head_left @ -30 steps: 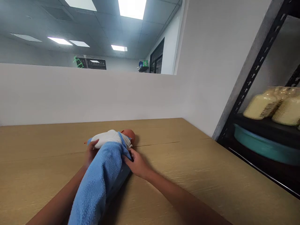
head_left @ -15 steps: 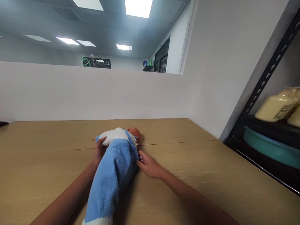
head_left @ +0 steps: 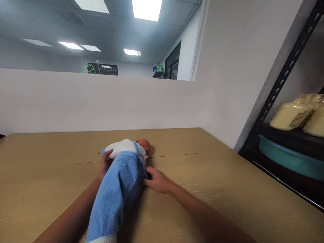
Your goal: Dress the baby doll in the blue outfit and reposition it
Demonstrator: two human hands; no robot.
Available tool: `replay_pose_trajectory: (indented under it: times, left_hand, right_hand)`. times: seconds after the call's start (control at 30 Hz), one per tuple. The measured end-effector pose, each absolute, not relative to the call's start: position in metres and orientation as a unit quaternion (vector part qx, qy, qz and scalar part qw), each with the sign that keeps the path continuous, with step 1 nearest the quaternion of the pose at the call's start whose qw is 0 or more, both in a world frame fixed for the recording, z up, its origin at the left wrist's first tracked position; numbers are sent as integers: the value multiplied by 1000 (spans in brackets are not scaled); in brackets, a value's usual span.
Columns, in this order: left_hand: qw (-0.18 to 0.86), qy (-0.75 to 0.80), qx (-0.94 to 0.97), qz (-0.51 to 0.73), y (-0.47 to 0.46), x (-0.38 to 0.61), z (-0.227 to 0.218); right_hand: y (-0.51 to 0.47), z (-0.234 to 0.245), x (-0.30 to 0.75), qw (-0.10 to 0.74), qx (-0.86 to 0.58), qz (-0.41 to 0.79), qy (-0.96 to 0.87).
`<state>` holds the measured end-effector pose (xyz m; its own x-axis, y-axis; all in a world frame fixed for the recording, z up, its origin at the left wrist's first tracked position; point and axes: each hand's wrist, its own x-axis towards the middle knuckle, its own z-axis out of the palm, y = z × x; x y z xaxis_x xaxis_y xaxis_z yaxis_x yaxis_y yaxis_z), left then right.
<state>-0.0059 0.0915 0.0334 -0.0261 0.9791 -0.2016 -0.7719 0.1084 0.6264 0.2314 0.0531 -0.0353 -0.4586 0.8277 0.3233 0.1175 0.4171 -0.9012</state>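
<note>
A baby doll (head_left: 125,145) lies on its side on the wooden tabletop, its bare head turned away to the right. It wears a white top with blue cuffs and a long blue fleece garment (head_left: 117,189) that stretches toward me, ending in a white hem. My left hand (head_left: 105,163) grips the doll at its left side, thumb on the white sleeve and the other fingers hidden underneath. On the opposite side, my right hand (head_left: 155,180) holds the edge of the blue garment near the waist, its fingertips partly hidden by the cloth.
The brown tabletop (head_left: 215,189) reaches a white wall (head_left: 101,101) with an opening above it. At right stands a black metal shelf (head_left: 273,94) holding clear-wrapped yellowish packages (head_left: 291,114) and a teal basin (head_left: 288,157).
My right hand has shifted slightly along the garment's edge, and its fingers are spread a bit more. The left hand keeps its hold. The whole view has drifted slightly.
</note>
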Motion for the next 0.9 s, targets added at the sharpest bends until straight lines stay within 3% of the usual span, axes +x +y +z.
replay_pose_trajectory:
  times: [0.23,0.37,0.5,0.67,0.9]
  left_hand:
    - [686,308,174,636,91,-6,32]
    - [675,327,164,641,91,-3,34]
    - [630,359,170,667,92,-4,30]
    - [618,347,190,679,96,-7,25]
    - [645,319,199,666,92,-5,30]
  right_hand:
    - [53,-28,206,544,-456,335,-620]
    - [22,12,197,610,-404,184,-657]
    - [0,31,193,511,-276,135,-803]
    - [13,14,199,364,-272,160,-877]
    - [12,5,202,351,-275,132,-885]
